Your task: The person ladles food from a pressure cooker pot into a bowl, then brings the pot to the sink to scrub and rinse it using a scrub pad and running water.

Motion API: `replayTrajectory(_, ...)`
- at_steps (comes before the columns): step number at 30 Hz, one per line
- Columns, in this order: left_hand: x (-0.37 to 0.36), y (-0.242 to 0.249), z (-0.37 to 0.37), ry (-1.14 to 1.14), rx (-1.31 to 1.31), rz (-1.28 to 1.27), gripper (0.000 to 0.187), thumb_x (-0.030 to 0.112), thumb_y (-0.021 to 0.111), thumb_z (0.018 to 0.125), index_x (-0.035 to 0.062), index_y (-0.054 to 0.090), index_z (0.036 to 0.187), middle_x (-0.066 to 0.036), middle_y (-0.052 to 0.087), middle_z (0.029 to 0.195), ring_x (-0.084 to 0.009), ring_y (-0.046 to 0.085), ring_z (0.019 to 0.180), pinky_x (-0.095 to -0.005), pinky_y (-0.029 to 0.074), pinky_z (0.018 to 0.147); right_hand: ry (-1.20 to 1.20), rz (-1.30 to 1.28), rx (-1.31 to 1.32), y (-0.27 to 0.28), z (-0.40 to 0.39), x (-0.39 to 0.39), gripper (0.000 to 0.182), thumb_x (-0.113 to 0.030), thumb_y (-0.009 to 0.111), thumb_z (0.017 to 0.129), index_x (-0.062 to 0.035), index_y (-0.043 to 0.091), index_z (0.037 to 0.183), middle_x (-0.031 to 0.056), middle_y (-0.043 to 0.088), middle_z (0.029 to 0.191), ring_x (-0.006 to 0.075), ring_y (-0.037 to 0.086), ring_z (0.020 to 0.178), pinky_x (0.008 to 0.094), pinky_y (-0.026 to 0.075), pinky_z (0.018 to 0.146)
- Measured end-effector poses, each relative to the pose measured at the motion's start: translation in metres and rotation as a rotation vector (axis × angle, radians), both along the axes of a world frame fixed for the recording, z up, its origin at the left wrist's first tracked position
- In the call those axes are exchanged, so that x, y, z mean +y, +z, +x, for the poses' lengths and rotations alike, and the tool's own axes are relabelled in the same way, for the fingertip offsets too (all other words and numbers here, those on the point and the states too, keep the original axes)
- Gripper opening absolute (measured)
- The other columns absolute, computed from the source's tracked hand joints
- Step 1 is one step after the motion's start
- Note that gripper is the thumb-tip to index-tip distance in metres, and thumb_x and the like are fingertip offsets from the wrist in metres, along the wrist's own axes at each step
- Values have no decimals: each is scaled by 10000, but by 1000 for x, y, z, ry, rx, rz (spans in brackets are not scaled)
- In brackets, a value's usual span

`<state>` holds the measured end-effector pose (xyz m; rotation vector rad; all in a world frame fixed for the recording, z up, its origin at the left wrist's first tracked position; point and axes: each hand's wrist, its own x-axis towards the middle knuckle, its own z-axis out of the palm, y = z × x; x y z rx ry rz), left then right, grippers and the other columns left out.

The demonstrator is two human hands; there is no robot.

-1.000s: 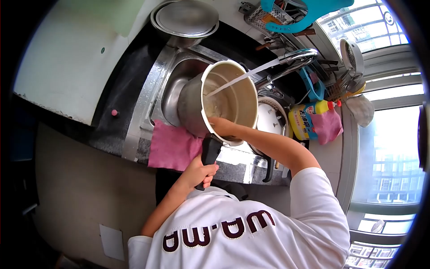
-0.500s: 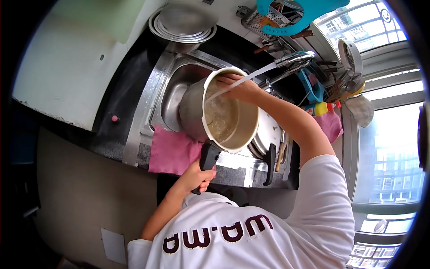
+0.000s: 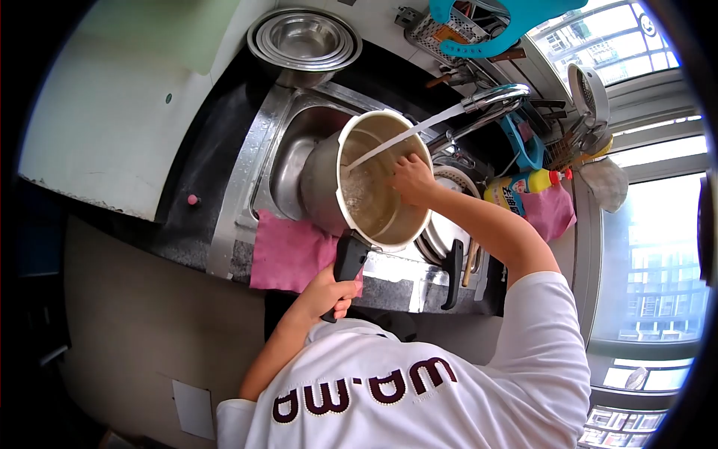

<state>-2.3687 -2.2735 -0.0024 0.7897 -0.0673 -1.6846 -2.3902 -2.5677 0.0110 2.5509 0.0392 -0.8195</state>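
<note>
A deep pressure cooker pot (image 3: 321, 183) with a pale inside is tilted over the sink, its mouth toward me. My left hand (image 3: 327, 293) is wrapped around its long black handle (image 3: 349, 258). Inside the mouth, my right hand (image 3: 413, 179) is near the right inner wall, its fingers bent and somewhat apart; I make out nothing in them. Water (image 3: 407, 133) streams from the chrome faucet (image 3: 497, 97) into the pot, where cloudy water (image 3: 365, 198) swirls. Under the handle a pink cloth (image 3: 288, 254) hangs over the counter edge.
The steel sink (image 3: 288, 165) lies left of and below the pot. Nested metal bowls (image 3: 303, 37) stand at the back left. A lid with a black handle (image 3: 452, 273) sits at right, near a yellow detergent bottle (image 3: 535, 182). Knives and a blue rack (image 3: 527, 142) line the back.
My right hand has moved from the upper inner wall of the pot down and right along its inside, fingers now more bent. My left hand and the pot stay nearly in place.
</note>
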Motion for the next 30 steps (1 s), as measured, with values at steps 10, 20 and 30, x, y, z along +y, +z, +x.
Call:
replayTrajectory(10,-1,-4,-6,7,-29,-20,157,67,557,792,69,411,848,24,393,568,-48,379,397,-218,326,336,-167,240,150,-12,-11,-5,386,-328,663,578,-215,638,946,57,572,1007,230,511,1005,350,382,837)
replayTrajectory(20,0,-6,-6,-6,-27,-30,189,47,537,802,68,387,915,23,382,570,-48,371,394,-222,325,335,-227,324,213,-14,-9,-3,385,-277,661,604,-250,612,985,40,550,1066,227,472,1075,374,351,904)
replayTrajectory(30,-2,-8,-5,0,-28,-36,180,45,526,803,71,377,900,21,379,568,-49,366,393,-226,323,333,102,257,-334,-67,1,-19,339,-212,579,701,-190,572,1039,85,508,1125,265,449,1121,399,328,961)
